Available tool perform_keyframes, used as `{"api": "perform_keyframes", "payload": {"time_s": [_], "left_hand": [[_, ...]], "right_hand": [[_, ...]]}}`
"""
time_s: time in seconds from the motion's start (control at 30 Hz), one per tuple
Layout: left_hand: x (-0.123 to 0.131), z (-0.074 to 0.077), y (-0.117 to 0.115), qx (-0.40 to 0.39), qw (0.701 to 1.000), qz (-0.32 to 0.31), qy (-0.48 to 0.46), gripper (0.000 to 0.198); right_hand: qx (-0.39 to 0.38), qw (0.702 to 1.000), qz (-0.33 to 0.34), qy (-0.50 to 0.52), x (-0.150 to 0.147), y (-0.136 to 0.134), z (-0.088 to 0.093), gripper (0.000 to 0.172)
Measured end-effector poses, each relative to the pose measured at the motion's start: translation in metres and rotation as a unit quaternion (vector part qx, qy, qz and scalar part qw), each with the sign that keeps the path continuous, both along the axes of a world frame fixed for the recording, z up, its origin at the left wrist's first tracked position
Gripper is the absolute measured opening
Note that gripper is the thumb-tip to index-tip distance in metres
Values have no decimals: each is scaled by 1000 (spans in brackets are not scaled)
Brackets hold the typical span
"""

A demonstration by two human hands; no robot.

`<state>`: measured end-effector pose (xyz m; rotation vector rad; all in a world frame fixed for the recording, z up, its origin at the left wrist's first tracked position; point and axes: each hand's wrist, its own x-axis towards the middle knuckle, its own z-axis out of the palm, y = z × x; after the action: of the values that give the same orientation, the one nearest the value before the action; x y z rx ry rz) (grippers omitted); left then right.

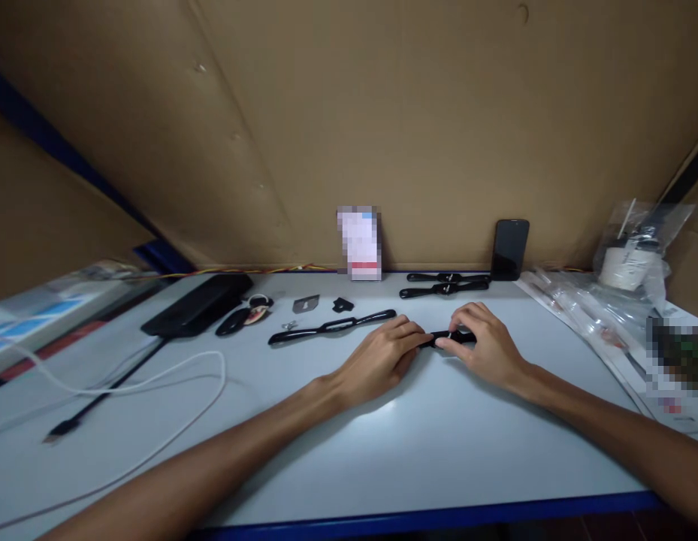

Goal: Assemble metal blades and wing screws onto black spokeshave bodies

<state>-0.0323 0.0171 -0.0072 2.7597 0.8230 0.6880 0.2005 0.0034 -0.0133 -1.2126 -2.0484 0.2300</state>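
Note:
Both my hands rest on the pale table [349, 451] near its middle and meet over a small black watch [454, 338]. My left hand [382, 357] has its fingers curled around the watch's left end. My right hand [484, 342] pinches the right part between thumb and fingers. Most of the watch is hidden under my fingers. Just left of my hands lies a black watch strap frame [331, 327], flat on the table.
Two more black watches [445, 284] lie behind my hands. A dark phone [509, 249] and a blurred card [360, 244] lean on the cardboard wall. A black case [196, 304], keys [244, 315], small parts and cables [128, 391] lie left; plastic bags [596, 315] right.

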Motion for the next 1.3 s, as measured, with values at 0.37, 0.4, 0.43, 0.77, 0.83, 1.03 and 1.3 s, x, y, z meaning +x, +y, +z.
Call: {"api": "perform_keyframes", "payload": {"time_s": [0.37,0.4,0.43,0.77,0.83,1.03,1.3], "left_hand": [[-4,-2,-1,12,1000,-8,4,36],[-4,-2,-1,10,1000,-9,4,36],[-4,-2,-1,9,1000,-10,4,36],[-5,-3,0,13,1000,-15,6,37],[-5,-3,1,13,1000,-14,10,37],[-5,-2,0,19,1000,-14,11,36],[-5,-3,0,24,1000,-14,4,36]], "right_hand": [[5,999,12,50,4,6,-3,26],[8,999,9,47,4,6,-3,23],[8,999,7,40,4,5,-2,21],[12,999,21,38,5,5,-2,30],[11,999,23,39,5,5,-3,32],[-2,1000,6,31,3,5,-4,32],[-23,1000,8,10,5,5,-3,27]]}}
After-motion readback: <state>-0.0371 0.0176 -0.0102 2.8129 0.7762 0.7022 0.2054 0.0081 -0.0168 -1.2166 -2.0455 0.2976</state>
